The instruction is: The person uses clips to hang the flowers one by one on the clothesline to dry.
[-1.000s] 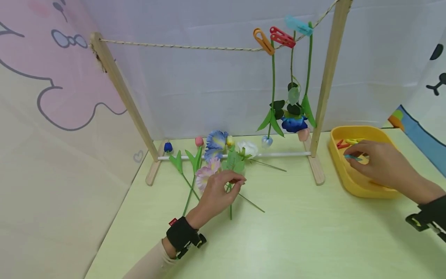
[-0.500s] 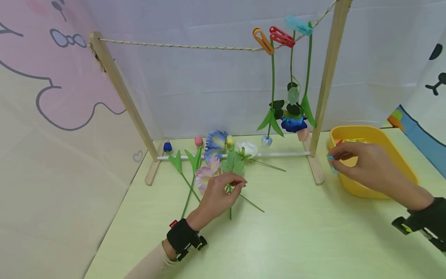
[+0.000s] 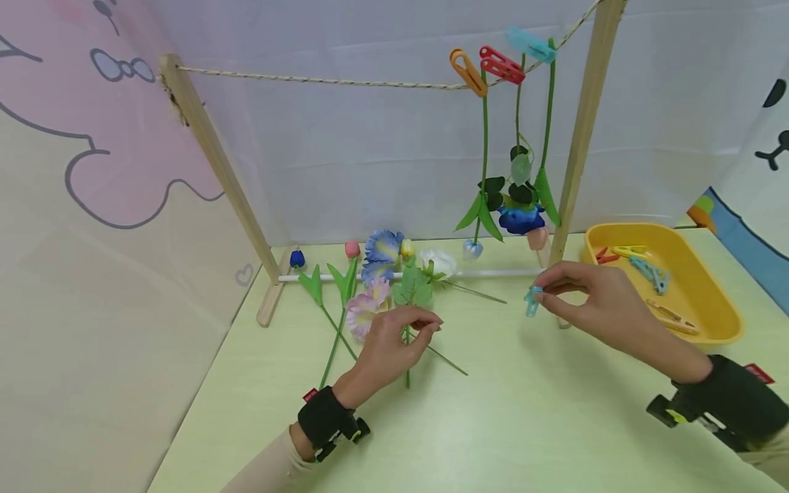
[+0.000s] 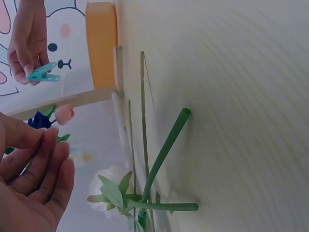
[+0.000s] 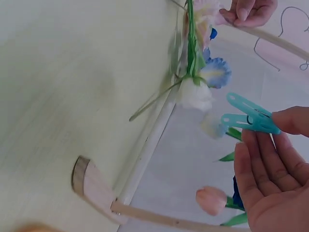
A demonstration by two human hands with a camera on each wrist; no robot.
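Here, I see pale green counter [image 3: 555, 424], white backdrop, cartoon panels at sides. My right hand [image 3: 592, 305] pinches teal clothespin [image 3: 533, 300] above counter, just left of yellow tray [image 3: 709, 274]; its long axis near vertical, jaws down. My left hand [image 3: 388, 346] hovers, fingers curled loosely, over green flower stem [image 3: 407, 359] lying on counter.

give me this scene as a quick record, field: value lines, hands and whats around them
left hand: fingers curled over flower stems lying on the table; actual grip unclear
right hand: pinches a teal clothespin above the table
rope: three flowers hung by orange, red and teal pegs
yellow tray: holds more clothespins, right of the rack
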